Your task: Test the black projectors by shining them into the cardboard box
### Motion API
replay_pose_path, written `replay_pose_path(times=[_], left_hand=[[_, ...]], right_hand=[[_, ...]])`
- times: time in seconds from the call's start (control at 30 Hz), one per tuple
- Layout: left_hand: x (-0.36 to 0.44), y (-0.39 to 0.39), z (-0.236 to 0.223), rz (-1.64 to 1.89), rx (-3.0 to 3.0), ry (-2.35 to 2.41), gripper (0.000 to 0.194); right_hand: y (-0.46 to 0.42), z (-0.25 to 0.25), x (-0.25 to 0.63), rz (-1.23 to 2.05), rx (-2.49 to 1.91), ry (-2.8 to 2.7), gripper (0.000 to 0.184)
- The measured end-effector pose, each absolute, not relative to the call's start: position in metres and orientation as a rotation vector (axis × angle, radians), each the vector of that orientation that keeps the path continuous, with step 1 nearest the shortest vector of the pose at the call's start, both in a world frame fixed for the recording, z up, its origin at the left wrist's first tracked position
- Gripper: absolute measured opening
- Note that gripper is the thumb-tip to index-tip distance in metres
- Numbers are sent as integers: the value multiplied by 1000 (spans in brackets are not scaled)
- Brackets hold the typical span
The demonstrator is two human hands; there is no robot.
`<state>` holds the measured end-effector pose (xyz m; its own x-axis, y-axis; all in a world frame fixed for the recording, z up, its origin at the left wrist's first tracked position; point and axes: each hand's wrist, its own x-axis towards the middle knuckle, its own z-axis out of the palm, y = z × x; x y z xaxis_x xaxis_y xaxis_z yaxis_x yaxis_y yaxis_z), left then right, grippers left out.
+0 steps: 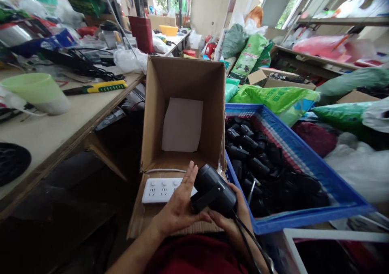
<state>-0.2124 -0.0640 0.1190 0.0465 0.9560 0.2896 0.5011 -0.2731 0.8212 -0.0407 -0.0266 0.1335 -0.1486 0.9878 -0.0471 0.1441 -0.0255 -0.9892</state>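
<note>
A black cylindrical device with a flat bracket and a black cable is held tilted in front of my body. My right hand is wrapped around its lower right side, and the cable runs down over the wrist. My left hand cradles the bracket side, its fingers fairly straight along the device and its thumb passing underneath. Partly behind the left hand is a white power strip, lying on a cardboard flap. Beyond it stands an open cardboard box on its side, with a white sheet inside.
To the right, a blue crate holds many similar black devices. A workbench on the left carries a green cup, a yellow-and-black tool and cables. Sacks and bags fill the back right.
</note>
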Motion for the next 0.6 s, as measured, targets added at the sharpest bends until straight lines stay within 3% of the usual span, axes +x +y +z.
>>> replay_pose_path(times=[0.13, 0.3, 0.47, 0.6], left_hand=[[-221, -64, 132, 1153, 1683, 1438, 122], [-238, -60, 149, 1106, 1485, 1302, 114], [-238, -63, 150, 946, 1581, 1203, 89], [-224, -58, 140, 895, 1499, 1134, 80]], right_hand=[[-21, 143, -39, 1280, -1288, -1596, 71], [-11, 140, -17, 1542, -1171, -1814, 78], [-3, 128, 14, 1722, -966, -1824, 87], [-8, 141, 40, 1783, -1006, -1782, 90]])
